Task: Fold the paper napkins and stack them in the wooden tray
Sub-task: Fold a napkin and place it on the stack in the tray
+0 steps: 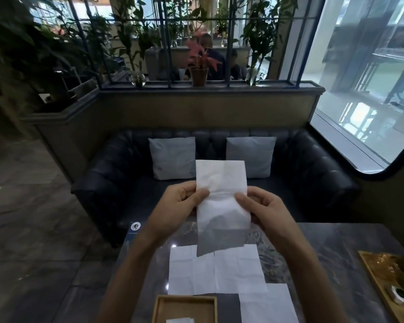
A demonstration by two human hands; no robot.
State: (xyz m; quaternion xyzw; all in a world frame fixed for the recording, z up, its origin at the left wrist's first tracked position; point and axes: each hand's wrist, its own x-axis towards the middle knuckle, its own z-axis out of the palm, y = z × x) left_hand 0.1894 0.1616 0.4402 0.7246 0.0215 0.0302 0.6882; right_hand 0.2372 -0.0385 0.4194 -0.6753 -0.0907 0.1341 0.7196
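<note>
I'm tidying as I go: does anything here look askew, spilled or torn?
Nothing stands out. The left hand and right hand pinch a long white paper napkin upright; other white napkins lie flat, overlapping, on the dark marble table.

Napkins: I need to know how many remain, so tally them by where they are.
Held napkin: 1
Flat napkins on table: 2
Folded napkin in wooden tray: 1
Total: 4
</note>
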